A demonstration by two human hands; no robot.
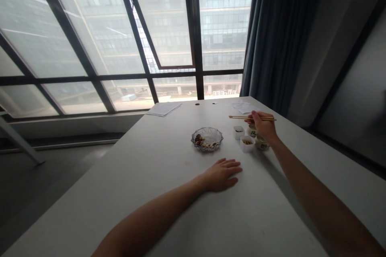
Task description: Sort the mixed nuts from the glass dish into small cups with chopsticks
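My right hand [263,124] is closed around a pair of chopsticks [238,117], held level with the tips pointing left. Below the chopsticks stand two small white cups [247,144], each with small bits of food inside. Two pale cups with dark markings [261,143] sit beside them, partly hidden by my right hand. My left hand [223,174] lies flat on the table, fingers spread, holding nothing. Beyond it is a clear glass bowl [207,139] with nuts or dried fruit along its left and front sides; their exact kind is too small to tell.
The white table [163,168] reaches to the windows. Sheets of paper [164,108] lie at its far left corner, and more papers [243,106] at the far right. A small dark disc [197,104] rests near the far edge. A dark curtain [277,40] hangs at the right.
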